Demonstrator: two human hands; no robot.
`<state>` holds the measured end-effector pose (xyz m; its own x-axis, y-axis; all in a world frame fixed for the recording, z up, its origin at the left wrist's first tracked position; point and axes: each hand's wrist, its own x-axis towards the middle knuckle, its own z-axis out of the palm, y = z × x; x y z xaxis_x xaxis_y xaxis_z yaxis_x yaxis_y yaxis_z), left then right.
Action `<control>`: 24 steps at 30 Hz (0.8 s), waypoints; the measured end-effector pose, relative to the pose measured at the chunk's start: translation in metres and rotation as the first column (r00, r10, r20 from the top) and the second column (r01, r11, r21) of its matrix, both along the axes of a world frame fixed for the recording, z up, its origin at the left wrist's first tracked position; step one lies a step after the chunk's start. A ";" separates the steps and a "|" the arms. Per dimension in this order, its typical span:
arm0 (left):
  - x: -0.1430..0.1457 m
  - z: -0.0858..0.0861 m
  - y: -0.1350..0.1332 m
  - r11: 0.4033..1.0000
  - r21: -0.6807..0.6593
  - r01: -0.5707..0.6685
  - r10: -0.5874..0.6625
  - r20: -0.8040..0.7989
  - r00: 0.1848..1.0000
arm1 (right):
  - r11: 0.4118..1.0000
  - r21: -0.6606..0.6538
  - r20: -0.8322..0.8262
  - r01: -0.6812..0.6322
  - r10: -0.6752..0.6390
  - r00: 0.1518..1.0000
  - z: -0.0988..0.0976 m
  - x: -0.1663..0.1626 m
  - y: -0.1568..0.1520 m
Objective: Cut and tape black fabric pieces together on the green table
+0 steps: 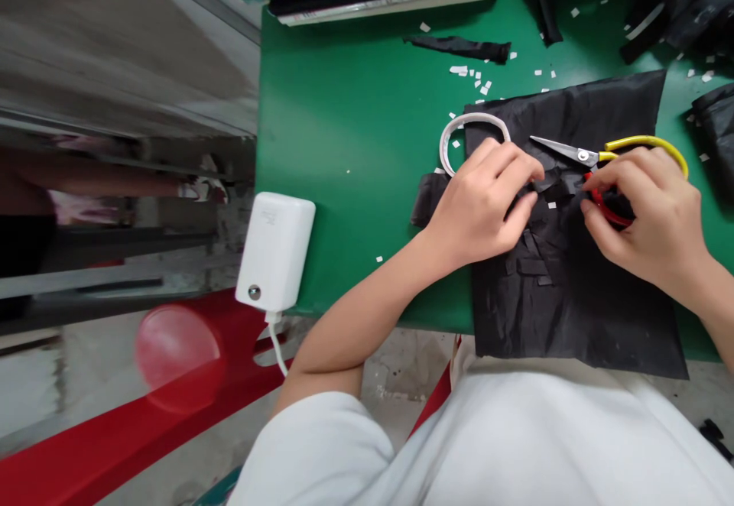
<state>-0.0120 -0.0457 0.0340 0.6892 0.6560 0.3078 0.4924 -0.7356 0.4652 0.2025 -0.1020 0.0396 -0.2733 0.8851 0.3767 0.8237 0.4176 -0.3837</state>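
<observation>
A black fabric sheet (619, 300), creased and with small cut pieces on it, lies under both hands and overhangs the near edge. My left hand (487, 200) is closed above its left part, thumb and fingertips curled close together; what they grip is hidden. Beside its knuckles rests a white ring of tape (446, 139). My right hand (654, 208) has curled fingers too, near a small black piece (567, 183) between the hands; its grip is unclear. Scissors (583, 156) with one yellow and one red handle lie partly under the right hand, blades pointing left.
White paper scraps (485, 89) and a black strip (464, 48) are scattered across the green table (355, 131). Books (390, 5) stack at the back. A white power bank (275, 250) with a cable sits at the left edge, beside a red plastic chair (115, 429).
</observation>
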 end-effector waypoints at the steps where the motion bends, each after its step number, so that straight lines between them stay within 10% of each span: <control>1: 0.000 0.002 -0.001 0.998 -0.039 0.051 -0.051 -0.011 0.999 | 0.999 0.000 0.001 -0.050 0.050 0.999 0.000 -0.001 0.000; 14: 0.001 0.006 -0.003 0.964 -0.150 0.219 -0.249 -0.229 0.941 | 0.940 -0.029 0.201 -0.340 0.338 0.919 -0.007 -0.007 -0.001; 24: 0.000 0.008 -0.001 0.940 -0.269 0.210 -0.228 -0.038 0.973 | 0.947 -0.003 0.176 -0.320 0.315 0.933 -0.008 -0.006 0.000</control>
<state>-0.0118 -0.0467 0.0423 0.8380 0.5376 0.0935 0.3698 -0.6855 0.6272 0.1966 -0.1023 0.0316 -0.6009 0.7322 0.3205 0.6988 0.6760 -0.2341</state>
